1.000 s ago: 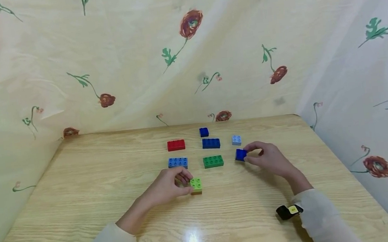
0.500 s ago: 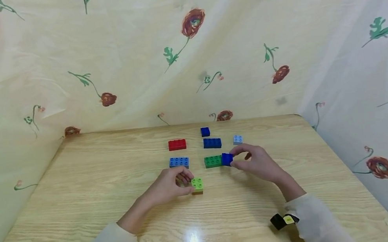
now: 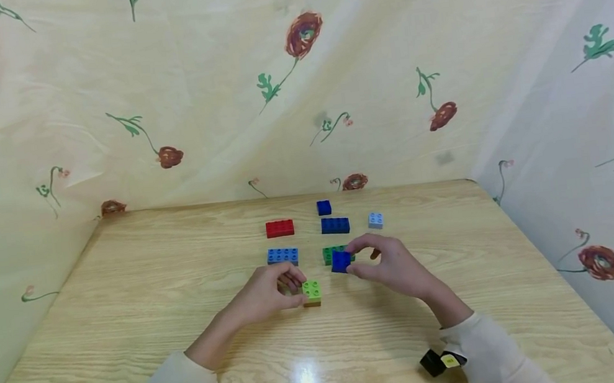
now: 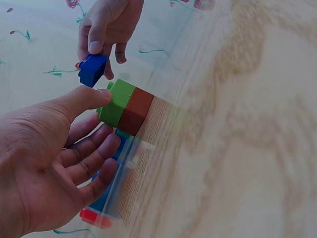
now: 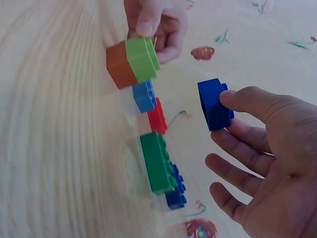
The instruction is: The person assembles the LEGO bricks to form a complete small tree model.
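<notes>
My left hand (image 3: 266, 292) pinches a light green building brick (image 3: 311, 289) between thumb and fingers. That brick is stacked on a brown brick (image 4: 136, 111), which stands on the table. Held in the air by my right hand (image 3: 390, 262) is a small blue brick (image 3: 339, 262), pinched at its right side by thumb and fingers. Seen from the right wrist, its hollow underside faces the stack, and the two are apart. Behind the blue brick, partly covered by it, lies a green brick (image 3: 329, 252).
Farther back on the wooden table (image 3: 153, 282) lie a medium-blue brick (image 3: 282, 256), a red brick (image 3: 279, 228), a dark blue brick (image 3: 335, 225), a small dark blue brick (image 3: 323, 207) and a light blue brick (image 3: 375, 220). A flowered cloth (image 3: 208, 102) hangs behind.
My right hand has carried the small blue brick off to the left, from right of the green brick to in front of it. The left hand stays at the light green brick.
</notes>
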A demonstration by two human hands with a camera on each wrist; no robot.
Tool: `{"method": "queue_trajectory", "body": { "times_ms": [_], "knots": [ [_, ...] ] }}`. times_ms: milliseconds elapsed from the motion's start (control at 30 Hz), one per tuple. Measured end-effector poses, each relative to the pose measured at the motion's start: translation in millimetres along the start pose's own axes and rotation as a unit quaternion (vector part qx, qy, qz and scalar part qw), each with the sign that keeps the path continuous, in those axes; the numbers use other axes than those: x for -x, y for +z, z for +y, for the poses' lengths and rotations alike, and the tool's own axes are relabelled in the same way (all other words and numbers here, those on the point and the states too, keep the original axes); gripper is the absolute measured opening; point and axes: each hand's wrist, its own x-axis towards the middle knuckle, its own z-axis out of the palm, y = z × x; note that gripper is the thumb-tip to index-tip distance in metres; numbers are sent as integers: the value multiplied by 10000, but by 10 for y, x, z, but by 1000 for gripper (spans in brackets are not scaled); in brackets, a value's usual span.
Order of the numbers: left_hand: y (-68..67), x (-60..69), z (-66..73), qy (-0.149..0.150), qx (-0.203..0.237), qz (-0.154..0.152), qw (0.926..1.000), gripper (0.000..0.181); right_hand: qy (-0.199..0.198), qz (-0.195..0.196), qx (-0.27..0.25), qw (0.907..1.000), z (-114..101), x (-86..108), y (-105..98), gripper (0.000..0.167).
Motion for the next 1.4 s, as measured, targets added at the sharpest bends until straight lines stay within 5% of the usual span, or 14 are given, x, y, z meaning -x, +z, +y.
{"method": "queue_trajectory", "body": {
  "times_ms": [700,1400],
  "knots": [
    [-2,6,-6,229,32,-64,9997,30,-419,-591,-148,9973,-205,-50,383,30],
    [-1,22,-12,306,-58,-84,9995,33,-350,-657,-99,9972,-203,-41,452,29]
  ]
}}
